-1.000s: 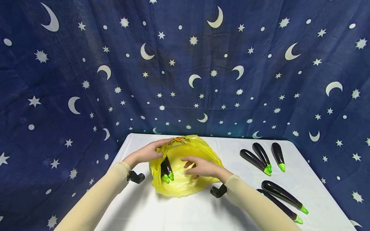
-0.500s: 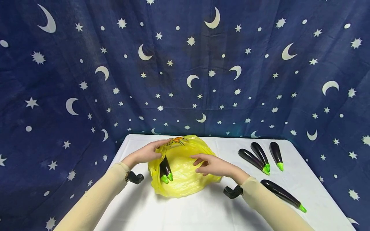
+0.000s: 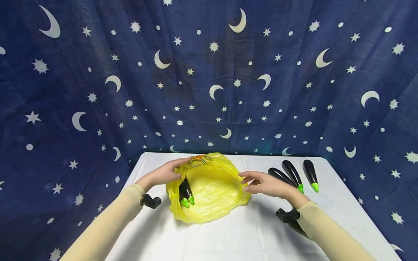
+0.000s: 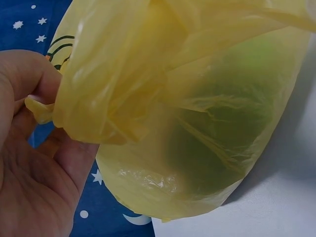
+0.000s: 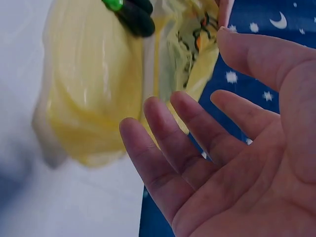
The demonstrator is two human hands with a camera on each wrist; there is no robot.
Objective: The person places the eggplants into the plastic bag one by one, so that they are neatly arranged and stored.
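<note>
A yellow plastic bag [image 3: 212, 192] lies with its mouth spread on the white table. My left hand [image 3: 164, 172] pinches its left rim; in the left wrist view the thumb and fingers [image 4: 42, 79] hold a fold of it. Two dark eggplants [image 3: 186, 190] with green stems lie inside on the left, and show as dim shapes through the plastic in the left wrist view. My right hand [image 3: 267, 183] is at the bag's right rim, fingers loosely extended and holding nothing. In the right wrist view its palm [image 5: 232, 197] faces the camera.
Three more eggplants [image 3: 310, 175] lie at the back right of the white table [image 3: 209, 243]. Part of a dark eggplant [image 3: 298, 229] shows under my right wrist; the sleeve hides the rest. A dark blue curtain [image 3: 196, 90] with moons and stars stands behind and at both sides.
My right hand has moved right, from over the bag's mouth to its right rim. The left hand keeps hold of the left rim. The view has shifted slightly.
</note>
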